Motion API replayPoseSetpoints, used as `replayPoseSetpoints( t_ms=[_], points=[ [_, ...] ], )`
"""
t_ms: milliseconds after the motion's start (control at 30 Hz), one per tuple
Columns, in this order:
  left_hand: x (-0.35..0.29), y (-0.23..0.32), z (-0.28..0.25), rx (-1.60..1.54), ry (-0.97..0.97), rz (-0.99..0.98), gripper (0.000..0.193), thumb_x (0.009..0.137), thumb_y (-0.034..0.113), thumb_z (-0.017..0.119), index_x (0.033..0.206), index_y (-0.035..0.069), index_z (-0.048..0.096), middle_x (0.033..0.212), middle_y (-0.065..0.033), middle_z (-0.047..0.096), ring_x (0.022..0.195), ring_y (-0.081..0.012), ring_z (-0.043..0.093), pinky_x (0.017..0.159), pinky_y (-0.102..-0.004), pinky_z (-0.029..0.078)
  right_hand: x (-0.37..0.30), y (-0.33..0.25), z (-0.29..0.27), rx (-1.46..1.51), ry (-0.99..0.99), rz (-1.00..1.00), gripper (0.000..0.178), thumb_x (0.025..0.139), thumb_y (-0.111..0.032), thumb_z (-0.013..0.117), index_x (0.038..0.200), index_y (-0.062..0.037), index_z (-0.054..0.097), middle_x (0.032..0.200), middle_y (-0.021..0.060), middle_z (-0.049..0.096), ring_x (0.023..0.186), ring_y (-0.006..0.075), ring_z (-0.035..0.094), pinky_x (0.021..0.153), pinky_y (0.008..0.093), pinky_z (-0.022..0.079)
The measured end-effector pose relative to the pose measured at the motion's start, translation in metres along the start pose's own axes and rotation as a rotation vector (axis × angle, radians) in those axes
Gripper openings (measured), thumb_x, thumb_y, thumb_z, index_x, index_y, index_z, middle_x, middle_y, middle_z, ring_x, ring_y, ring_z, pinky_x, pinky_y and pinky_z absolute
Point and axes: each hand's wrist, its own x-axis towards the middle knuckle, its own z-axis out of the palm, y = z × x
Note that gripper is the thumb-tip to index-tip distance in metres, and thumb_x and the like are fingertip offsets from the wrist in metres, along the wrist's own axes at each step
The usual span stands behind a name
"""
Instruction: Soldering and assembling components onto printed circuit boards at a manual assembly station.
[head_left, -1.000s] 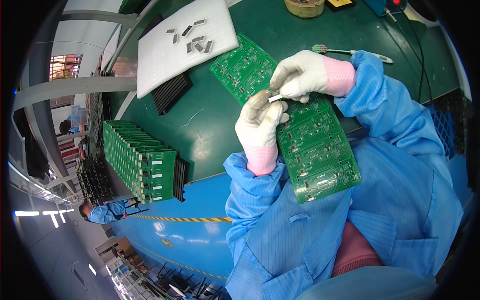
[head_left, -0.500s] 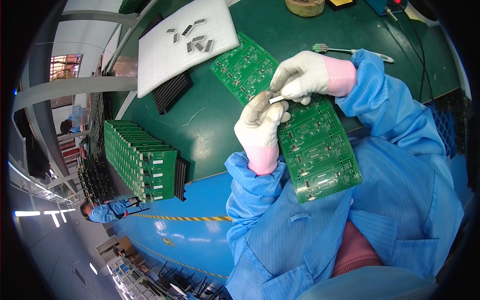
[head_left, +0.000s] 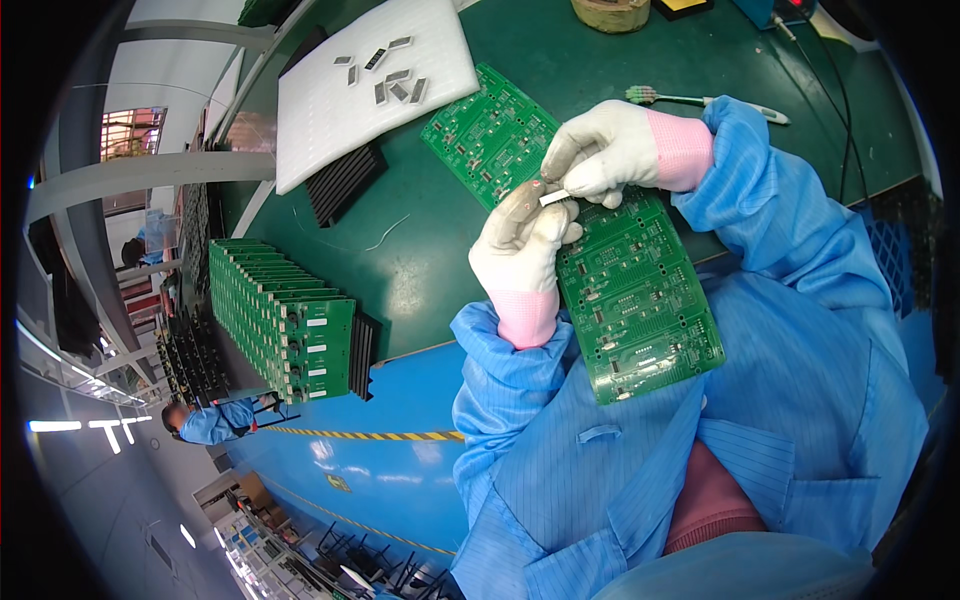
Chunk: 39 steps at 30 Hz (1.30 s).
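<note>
Both my hands wear white gloves with pink cuffs and meet above a long green circuit board (head_left: 640, 310). My right hand (head_left: 605, 155) pinches a small white rectangular part (head_left: 554, 198) between thumb and fingertips. Against its other end, the fingers of my left hand (head_left: 515, 240) are closed, with the thumb bent below. The part's kind is hard to make out at this size. Beyond the hands, another green board section (head_left: 490, 135) lies on the green bench; the gloves hide whether the two sections join.
A white foam slab (head_left: 370, 120) at the far left carries several small rectangular parts (head_left: 397, 90). Upright green boards stand in a black rack (head_left: 362, 345) to the left. A toothbrush (head_left: 700, 101) lies beyond my right hand. Black cables (head_left: 835, 105) hang at the far right.
</note>
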Motion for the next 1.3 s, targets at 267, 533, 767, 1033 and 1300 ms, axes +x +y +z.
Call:
replayPoseSetpoints(
  t_ms=[267,533,767,1033,1300],
  points=[
    [-0.001,-0.001,-0.002,0.006,-0.004,-0.004,0.039,0.080,-0.002,0.069,0.117,-0.006,0.057,0.094,-0.0201,0.068,0.080,-0.0212,0.067,0.065,-0.0248,0.055,-0.001,-0.001,0.001,-0.016,0.005,0.013,0.028,0.080,-0.009,0.067,0.103,0.0056,0.062,0.079,0.0129,0.063,0.056,0.0131,0.054,0.049,0.0221,0.046],
    [-0.006,0.006,0.004,0.029,0.048,-0.006,0.038,0.082,0.000,0.069,0.117,-0.007,0.057,0.095,-0.0199,0.067,0.077,-0.0202,0.067,0.064,-0.0243,0.055,-0.003,-0.002,0.001,-0.014,0.025,-0.023,0.027,0.081,-0.009,0.066,0.103,0.0059,0.062,0.080,0.0132,0.064,0.056,0.0130,0.054,0.050,0.0218,0.047],
    [-0.025,0.021,-0.012,0.215,0.092,-0.223,0.035,0.087,0.007,0.065,0.118,-0.007,0.058,0.092,-0.0174,0.067,0.070,-0.0165,0.065,0.059,-0.0216,0.052,-0.006,-0.002,0.002,-0.059,0.007,-0.030,0.027,0.081,-0.009,0.066,0.103,0.0058,0.062,0.081,0.0126,0.064,0.057,0.0123,0.055,0.051,0.0213,0.048],
    [-0.024,0.028,0.006,0.242,0.065,-0.280,0.032,0.089,0.012,0.064,0.114,-0.008,0.061,0.089,-0.0155,0.067,0.064,-0.0142,0.062,0.054,-0.0200,0.050,-0.003,0.002,0.008,-0.059,0.007,-0.025,0.027,0.082,-0.010,0.065,0.103,0.0058,0.062,0.080,0.0121,0.064,0.057,0.0118,0.055,0.051,0.0208,0.048],
    [-0.023,0.024,0.007,0.226,0.088,-0.253,0.031,0.088,0.013,0.064,0.111,-0.008,0.062,0.085,-0.0149,0.067,0.061,-0.0137,0.061,0.052,-0.0197,0.049,-0.002,0.006,0.008,-0.040,0.007,0.002,0.027,0.082,-0.010,0.066,0.103,0.0058,0.063,0.079,0.0118,0.064,0.057,0.0119,0.055,0.051,0.0210,0.048]
  ],
)
